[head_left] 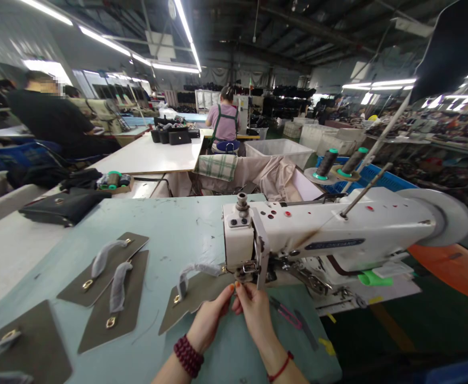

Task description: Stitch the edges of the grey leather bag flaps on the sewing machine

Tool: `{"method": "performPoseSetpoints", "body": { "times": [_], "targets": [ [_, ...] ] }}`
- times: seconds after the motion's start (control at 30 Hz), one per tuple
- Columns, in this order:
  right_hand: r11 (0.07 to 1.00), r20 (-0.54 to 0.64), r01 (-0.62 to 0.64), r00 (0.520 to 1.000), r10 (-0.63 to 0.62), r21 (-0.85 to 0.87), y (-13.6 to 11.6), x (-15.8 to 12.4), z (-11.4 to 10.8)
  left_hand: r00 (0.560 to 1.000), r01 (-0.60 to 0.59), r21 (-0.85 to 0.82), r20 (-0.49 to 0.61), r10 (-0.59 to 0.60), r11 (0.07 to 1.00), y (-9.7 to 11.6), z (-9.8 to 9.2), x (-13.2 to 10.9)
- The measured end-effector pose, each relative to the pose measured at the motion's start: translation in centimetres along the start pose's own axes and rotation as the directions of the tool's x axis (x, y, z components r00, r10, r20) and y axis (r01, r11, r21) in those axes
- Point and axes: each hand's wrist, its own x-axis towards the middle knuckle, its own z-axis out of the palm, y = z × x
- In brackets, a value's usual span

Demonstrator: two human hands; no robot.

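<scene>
A grey-brown bag panel [196,295] lies on the pale green sewing table, its far end at the head of a white sewing machine [298,224]. A carry handle [196,269] in clear wrap arches over the panel between gold fittings. My left hand [212,314], with a dark red bead bracelet, is closed in a pinch at the panel's near edge. Beside it, my right hand [253,309] is also pinched, just below the needle area. Thumbs and fingertips nearly meet; whatever they hold is too small to make out. Pink-handled snips [285,313] lie right of my right hand.
More handled panels [112,301] lie at left, one [22,341] at the near corner. A black bag [64,207] sits beyond them. Thread cones [325,164] stand behind the machine. Two people [224,125] [50,117] sit farther back.
</scene>
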Motion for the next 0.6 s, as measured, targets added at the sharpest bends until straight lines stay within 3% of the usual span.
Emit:
{"method": "performPoseSetpoints", "body": {
  "times": [0.23,0.6],
  "targets": [
    [0.994,0.043,-0.044,0.998,0.041,0.095,0.58,-0.57,-0.6,0.999,0.041,0.175,-0.026,-0.037,0.984,0.3,-0.61,0.12],
    [0.991,0.021,-0.02,1.0,0.018,0.132,0.56,-0.4,-0.6,0.998,0.022,0.147,0.052,-0.03,0.989,0.11,-0.2,0.11]
  ]
}}
